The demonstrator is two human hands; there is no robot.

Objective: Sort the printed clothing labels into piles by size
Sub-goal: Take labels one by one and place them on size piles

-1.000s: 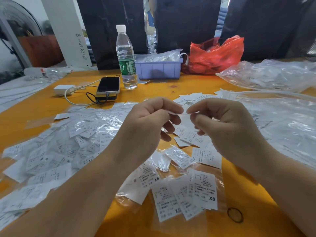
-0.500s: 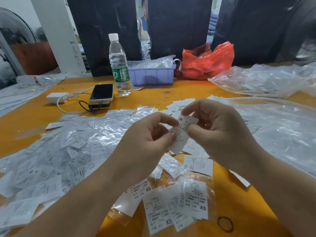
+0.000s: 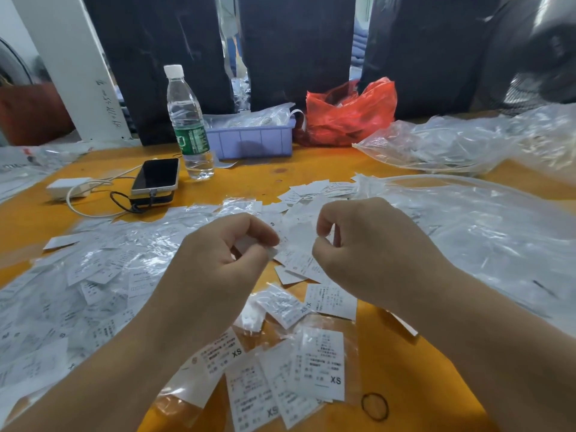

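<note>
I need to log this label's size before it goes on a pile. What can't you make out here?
- Held label, head view: blurred, partly behind the fingers of the left hand and right hand; size unreadable.
- Big label heap, left: print too small, under glare from plastic sleeves.
- Purple bin contents: hidden by plastic.

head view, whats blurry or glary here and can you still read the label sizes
Head view: the hands, left and right, and the label they pinch are motion-blurred, its size unreadable; the nearest labels clearly read XS; glare streaks the clear plastic bags; wide-angle distortion tilts the white post.
</note>
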